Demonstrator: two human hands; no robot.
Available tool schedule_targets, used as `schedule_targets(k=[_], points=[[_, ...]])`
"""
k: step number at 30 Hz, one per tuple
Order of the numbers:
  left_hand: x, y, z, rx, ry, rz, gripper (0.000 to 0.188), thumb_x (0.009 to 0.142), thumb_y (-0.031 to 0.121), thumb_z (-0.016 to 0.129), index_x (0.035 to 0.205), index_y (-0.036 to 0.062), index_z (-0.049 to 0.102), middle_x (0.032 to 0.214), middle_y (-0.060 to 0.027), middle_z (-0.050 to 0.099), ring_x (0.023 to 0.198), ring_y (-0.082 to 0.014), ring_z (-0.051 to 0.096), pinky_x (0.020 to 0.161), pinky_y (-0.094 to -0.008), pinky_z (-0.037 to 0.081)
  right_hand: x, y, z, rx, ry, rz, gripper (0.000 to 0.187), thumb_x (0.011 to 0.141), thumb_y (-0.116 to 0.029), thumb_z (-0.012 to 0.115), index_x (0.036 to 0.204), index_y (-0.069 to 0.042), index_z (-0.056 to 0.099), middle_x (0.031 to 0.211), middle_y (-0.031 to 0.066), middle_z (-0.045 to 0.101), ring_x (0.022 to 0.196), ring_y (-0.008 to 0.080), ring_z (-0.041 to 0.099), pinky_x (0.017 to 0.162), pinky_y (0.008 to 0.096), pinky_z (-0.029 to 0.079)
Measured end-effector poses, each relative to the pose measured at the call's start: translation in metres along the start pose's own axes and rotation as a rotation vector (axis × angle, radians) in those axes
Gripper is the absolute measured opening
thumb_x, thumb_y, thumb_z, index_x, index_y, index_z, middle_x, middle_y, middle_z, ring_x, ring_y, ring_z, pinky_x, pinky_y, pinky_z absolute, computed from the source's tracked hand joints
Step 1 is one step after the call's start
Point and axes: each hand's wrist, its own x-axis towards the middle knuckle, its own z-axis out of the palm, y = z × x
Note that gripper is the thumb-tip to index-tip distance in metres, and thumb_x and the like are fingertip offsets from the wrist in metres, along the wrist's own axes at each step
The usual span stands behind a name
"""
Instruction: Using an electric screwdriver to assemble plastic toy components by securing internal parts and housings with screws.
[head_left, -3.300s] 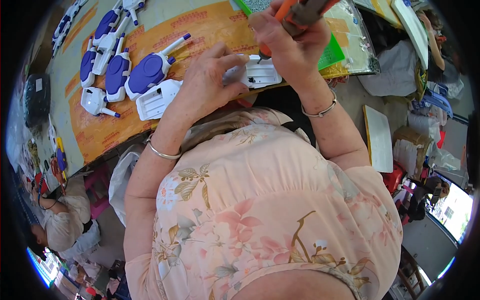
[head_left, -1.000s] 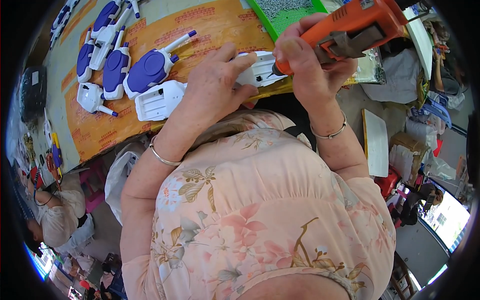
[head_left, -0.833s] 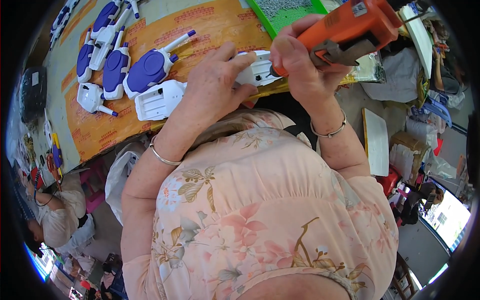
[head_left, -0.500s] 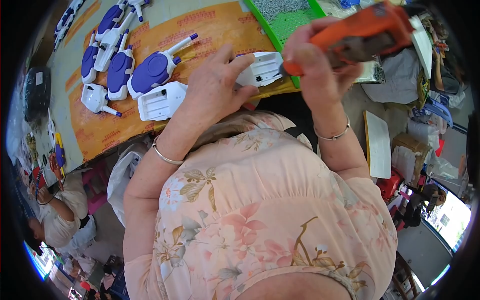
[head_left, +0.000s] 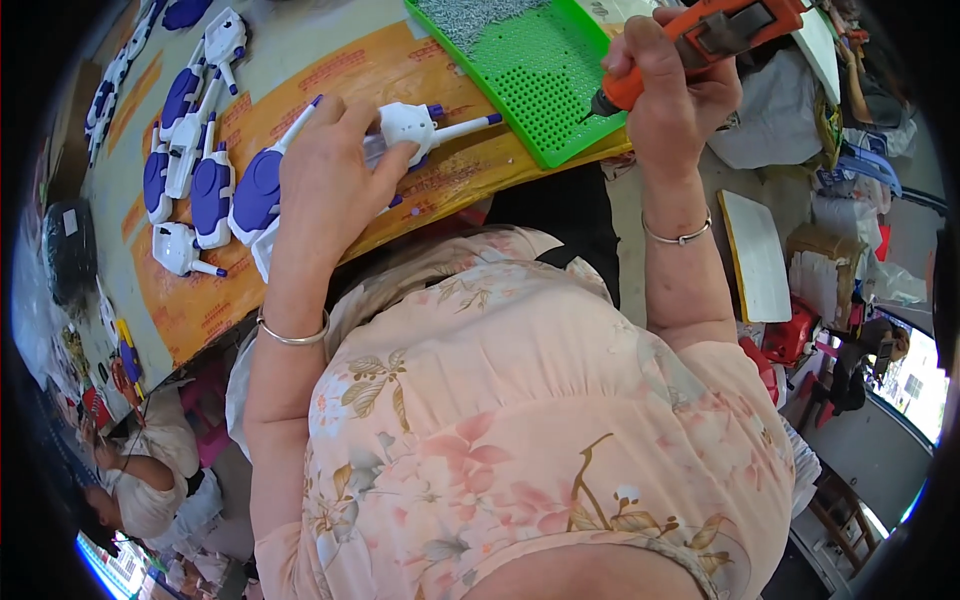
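My right hand [head_left: 670, 100] is closed round an orange electric screwdriver [head_left: 710, 40]. Its dark tip points down to the left, over the near right part of a green perforated tray [head_left: 545, 150] that holds a heap of small silvery screws [head_left: 475, 20]. My left hand [head_left: 335, 185] grips a white plastic casing [head_left: 408, 123] with purple ends and a white stem pointing right. Fingers and thumb hide part of that casing. Just left of this hand lies a purple-and-white device [head_left: 258, 190], and a white part below it is mostly covered by my wrist.
Several purple-and-white devices [head_left: 210, 190] lie in a group on the orange-covered table [head_left: 450, 85]. A single white casing [head_left: 180, 248] lies nearest the left front edge. Hand tools [head_left: 128, 355] lie further left, near another person [head_left: 150, 465]. A white board [head_left: 755, 255] stands at the right.
The screwdriver has moved from the white casing by my left hand to over the green tray. My left hand has shifted left, and the casing it holds now shows its outer side and stem.
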Motion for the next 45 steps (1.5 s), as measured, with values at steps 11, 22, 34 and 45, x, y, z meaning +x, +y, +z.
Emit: schedule_targets(k=[11,22,34,45], points=[[-0.006,-0.004,0.013,-0.069,-0.075,0.181,0.056,0.072,0.012,0.080,0.125,0.0025,0.064,0.117,-0.0171,0.063,0.110,-0.0385,0.061,0.096,-0.0434,0.049,-0.006,0.058,0.001,0.233,0.024,-0.251,0.028,0.089,-0.009,0.079,0.107,-0.002,0.058,0.081,0.0044,0.065,0.059,0.0095,0.059,0.052,0.0235,0.047],[-0.012,0.005,0.016,-0.221,-0.164,0.121,0.057,0.070,0.008,0.082,0.124,0.0012,0.065,0.117,-0.0160,0.064,0.112,-0.0360,0.061,0.096,-0.0408,0.050,-0.013,0.014,0.003,0.141,0.063,0.143,0.028,0.089,-0.009,0.080,0.105,-0.001,0.058,0.079,0.0034,0.064,0.058,0.0081,0.057,0.051,0.0226,0.046],[-0.005,0.003,0.021,-0.210,-0.126,0.191,0.052,0.068,0.015,0.084,0.118,0.0073,0.072,0.106,-0.0107,0.063,0.103,-0.0335,0.061,0.093,-0.0444,0.046,-0.005,-0.001,0.047,0.535,-0.037,-0.108,0.046,0.087,-0.016,0.083,0.118,-0.002,0.053,0.082,0.0061,0.063,0.068,0.0120,0.061,0.064,0.0258,0.050],[-0.009,-0.003,0.027,-0.208,-0.077,0.229,0.053,0.065,0.012,0.086,0.117,0.0104,0.073,0.100,-0.0079,0.061,0.099,-0.0317,0.060,0.090,-0.0446,0.045,-0.021,-0.024,0.077,0.287,-0.226,0.520,0.046,0.085,-0.008,0.084,0.118,-0.001,0.053,0.081,0.0016,0.065,0.071,0.0066,0.060,0.069,0.0223,0.049]])
